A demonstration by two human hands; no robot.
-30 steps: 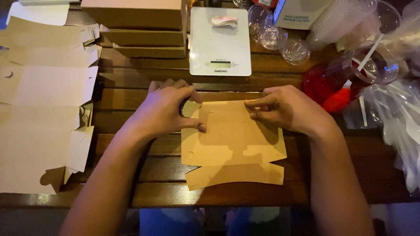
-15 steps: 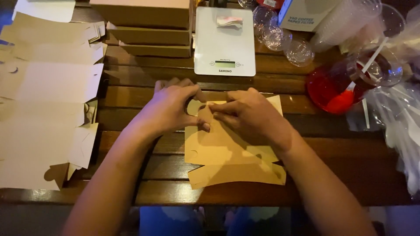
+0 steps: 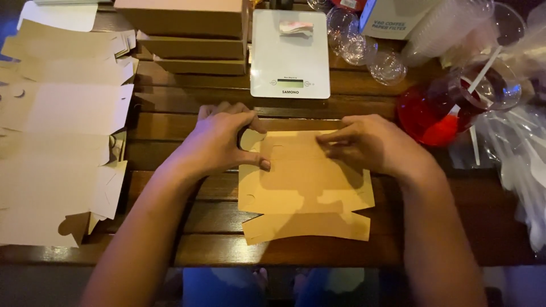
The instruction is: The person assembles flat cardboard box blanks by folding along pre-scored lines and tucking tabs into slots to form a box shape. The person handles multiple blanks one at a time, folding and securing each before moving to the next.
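A flat brown cardboard box blank (image 3: 304, 190) lies on the dark wooden slat table (image 3: 187, 224) in front of me. My left hand (image 3: 219, 142) grips its upper left edge, thumb pressed down on the card near a round cutout. My right hand (image 3: 372, 145) rests on the upper right part, fingers pointing left and pressing the card flat. The lower flaps of the blank stick out toward me.
A stack of unfolded cardboard blanks (image 3: 57, 136) covers the table's left side. Folded flat boxes (image 3: 190, 40) are piled at the back, beside a white kitchen scale (image 3: 290, 54). Clear plastic cups (image 3: 364, 48), a red drink container (image 3: 438, 111) and bagged plastic items (image 3: 517, 153) crowd the right.
My right hand has slid from the middle of the blank back to its right side. The left hand stays on the upper left edge.
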